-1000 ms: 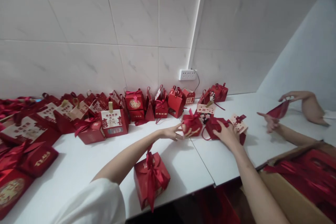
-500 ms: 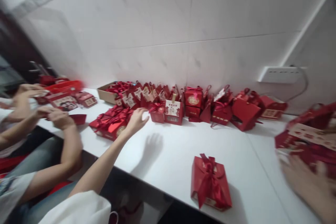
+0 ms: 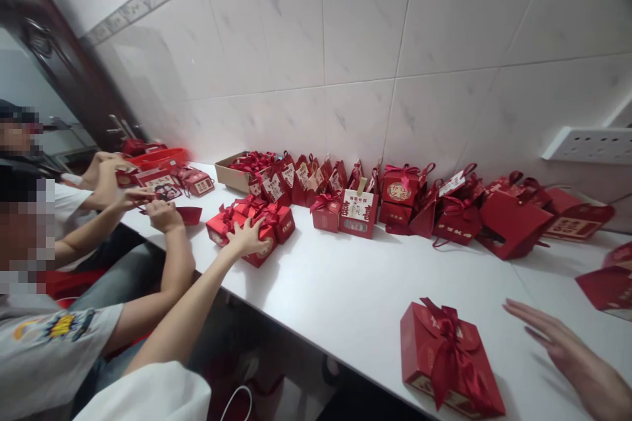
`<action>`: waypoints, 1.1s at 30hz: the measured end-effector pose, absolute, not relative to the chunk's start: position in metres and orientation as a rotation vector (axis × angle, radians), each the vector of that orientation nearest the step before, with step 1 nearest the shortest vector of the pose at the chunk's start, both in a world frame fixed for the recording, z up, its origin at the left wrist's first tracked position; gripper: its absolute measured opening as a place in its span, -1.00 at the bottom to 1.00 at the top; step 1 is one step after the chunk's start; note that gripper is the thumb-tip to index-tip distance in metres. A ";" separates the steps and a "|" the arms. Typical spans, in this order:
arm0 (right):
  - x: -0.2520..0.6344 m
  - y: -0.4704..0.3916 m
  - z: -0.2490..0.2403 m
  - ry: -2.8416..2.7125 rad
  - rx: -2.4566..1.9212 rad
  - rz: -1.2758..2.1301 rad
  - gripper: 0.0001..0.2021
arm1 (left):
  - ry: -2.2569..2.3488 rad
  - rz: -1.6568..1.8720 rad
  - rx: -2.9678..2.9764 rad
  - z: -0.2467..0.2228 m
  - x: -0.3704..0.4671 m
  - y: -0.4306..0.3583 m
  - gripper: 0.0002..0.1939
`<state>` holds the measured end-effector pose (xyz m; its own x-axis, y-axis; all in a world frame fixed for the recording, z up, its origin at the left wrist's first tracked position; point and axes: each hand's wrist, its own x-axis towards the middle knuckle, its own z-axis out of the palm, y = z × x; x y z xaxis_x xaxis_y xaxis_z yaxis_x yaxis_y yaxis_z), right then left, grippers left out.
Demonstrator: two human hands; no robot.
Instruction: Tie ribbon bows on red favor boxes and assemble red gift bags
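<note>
Through the head camera, I record my left hand (image 3: 245, 237) over the ribbon-tied boxes (image 3: 247, 208) on the bench (image 3: 336, 283), fingers spread apart; whether it grips, I cannot tell. My right hand (image 3: 567, 355), fingers extended, is clear of the bowed box (image 3: 451, 362) just beside it. Wall-side cartons (image 3: 358, 214) limit reach behind; a cardboard tray (image 3: 232, 177) stands at their left end. A co-worker's hands (image 3: 165, 214) occupy the space further left. My left hand hides part of the box tops; the right forearm and rightmost carton (image 3: 609, 283) are cut off.
</note>
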<state>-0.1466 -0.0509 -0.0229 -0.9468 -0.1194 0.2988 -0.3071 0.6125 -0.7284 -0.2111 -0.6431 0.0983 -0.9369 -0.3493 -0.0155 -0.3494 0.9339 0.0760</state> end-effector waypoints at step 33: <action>-0.046 -0.176 -0.019 -2.603 0.390 1.167 -0.20 | 2.422 0.671 0.975 0.109 -0.223 -0.177 -0.03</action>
